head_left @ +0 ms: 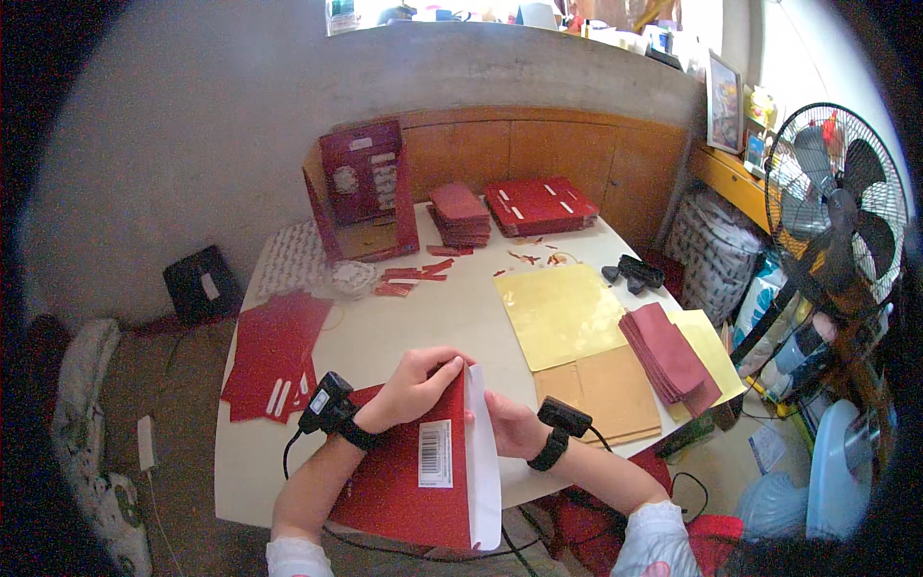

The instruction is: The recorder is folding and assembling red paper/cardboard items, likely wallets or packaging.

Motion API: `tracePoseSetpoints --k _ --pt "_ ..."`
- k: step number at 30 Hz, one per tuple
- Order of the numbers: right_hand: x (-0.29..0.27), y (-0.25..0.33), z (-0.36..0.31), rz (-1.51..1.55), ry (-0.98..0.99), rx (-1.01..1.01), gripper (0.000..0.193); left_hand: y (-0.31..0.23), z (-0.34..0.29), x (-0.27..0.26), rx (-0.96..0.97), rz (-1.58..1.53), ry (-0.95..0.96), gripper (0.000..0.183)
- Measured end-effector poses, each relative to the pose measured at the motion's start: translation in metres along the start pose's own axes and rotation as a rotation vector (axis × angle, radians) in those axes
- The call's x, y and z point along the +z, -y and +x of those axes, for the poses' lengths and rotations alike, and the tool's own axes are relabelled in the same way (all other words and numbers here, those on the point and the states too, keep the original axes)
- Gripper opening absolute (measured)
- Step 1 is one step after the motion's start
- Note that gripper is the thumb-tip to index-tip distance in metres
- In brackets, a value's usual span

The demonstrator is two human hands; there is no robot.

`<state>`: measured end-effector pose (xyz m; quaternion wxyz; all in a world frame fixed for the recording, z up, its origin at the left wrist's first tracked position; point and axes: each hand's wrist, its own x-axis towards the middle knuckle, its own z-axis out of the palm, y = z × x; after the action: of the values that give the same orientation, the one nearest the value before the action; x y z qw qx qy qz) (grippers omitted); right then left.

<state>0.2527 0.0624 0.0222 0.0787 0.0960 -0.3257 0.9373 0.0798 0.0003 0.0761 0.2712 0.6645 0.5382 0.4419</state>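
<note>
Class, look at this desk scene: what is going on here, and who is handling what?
A person seated at a white table holds a large red paper bag or envelope with both hands. The left hand grips its top edge, and the right hand is behind its white side flap. Both wrists carry small black devices. On the table lie flat red sheets at the left, yellow sheets and a pile of dark red pieces at the right, and more red stacks at the far edge.

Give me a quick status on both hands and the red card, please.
Left hand and right hand both gripping the red card at its top edge. White flap folded along its right side. Yellow sheets just beyond, not touching.
</note>
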Motion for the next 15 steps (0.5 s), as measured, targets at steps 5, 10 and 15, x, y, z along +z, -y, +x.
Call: tracePoseSetpoints --k 5,10,15 --pt "-0.003 0.000 0.001 -0.014 -0.022 0.002 0.040 0.000 -0.001 0.000 0.014 0.024 -0.016 0.025" --pt "-0.014 -0.001 0.001 -0.060 -0.032 0.003 0.042 0.001 0.000 0.001 0.071 0.064 -0.058 0.020" --pt "-0.012 0.000 0.002 -0.132 -0.127 -0.017 0.039 0.000 -0.001 0.001 0.064 0.051 -0.097 0.016"
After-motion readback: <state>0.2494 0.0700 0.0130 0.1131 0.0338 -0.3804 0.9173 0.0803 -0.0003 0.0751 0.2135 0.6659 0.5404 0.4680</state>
